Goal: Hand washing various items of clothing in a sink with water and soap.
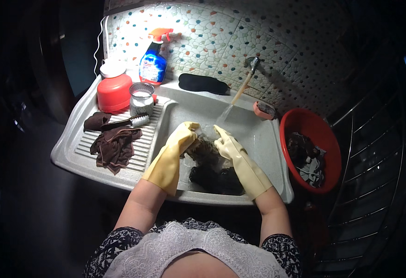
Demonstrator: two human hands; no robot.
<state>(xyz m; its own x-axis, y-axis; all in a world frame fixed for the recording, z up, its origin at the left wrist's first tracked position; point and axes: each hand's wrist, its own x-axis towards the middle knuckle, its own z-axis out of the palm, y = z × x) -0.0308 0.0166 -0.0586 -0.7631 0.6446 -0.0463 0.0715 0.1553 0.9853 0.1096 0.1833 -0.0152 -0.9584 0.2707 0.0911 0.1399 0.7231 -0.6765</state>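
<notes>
Both my hands wear pale yellow rubber gloves inside the basin of a grey laundry sink. My left hand has its fingers curled at the upper left edge of a wet dark cloth; whether it grips the cloth is hidden. My right hand is at the cloth's right edge, index finger stretched out, the other fingers bent. Water runs from a tap through a tan hose into the basin just above my hands. Black wet fabric lies lower in the basin, between my forearms.
The ribbed drainboard holds brown cloths, a scrub brush, a glass jar of white powder and a red container. Behind are a spray bottle, a black pad and a pink soap dish. A red basin of laundry stands right.
</notes>
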